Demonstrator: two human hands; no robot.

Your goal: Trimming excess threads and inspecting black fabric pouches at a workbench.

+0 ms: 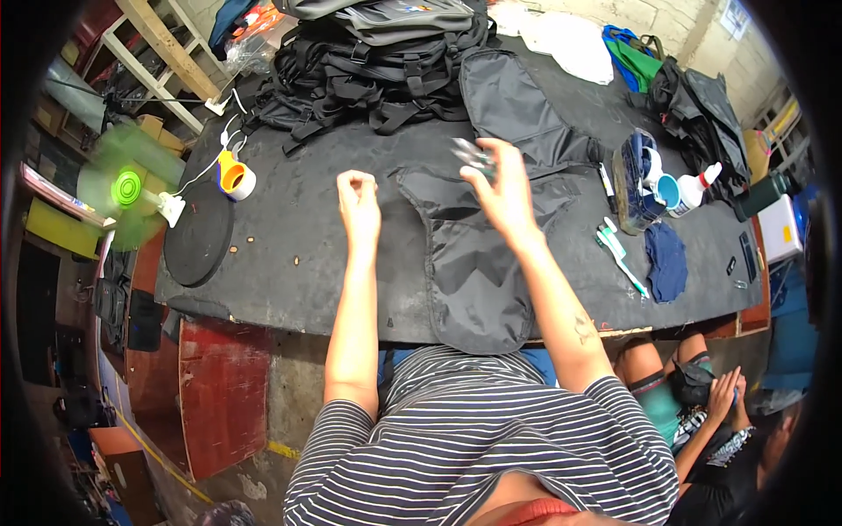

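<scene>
My left hand [358, 206] is raised over the black table, left of the black fabric piece, its fingers curled closed; whatever they pinch, if anything, is too small to name. Above the fabric's upper part is my right hand [507, 193], thumb and forefinger around a small shiny metal tool [470, 154], smeared by motion. The black fabric piece [478, 280], a bag panel by its shape, lies flat and hangs slightly over the near edge by my body. A second black bag part [513, 105] lies beyond it, partly under its upper end.
Black backpacks [377, 79] are piled at the back. At right are a toothbrush [621, 254], a blue cloth [667, 261], a clear container [633, 184] and a white bottle [697, 188]. A green fan [127, 188] and a yellow-white cup [235, 178] are left. Another person [702, 412] sits lower right.
</scene>
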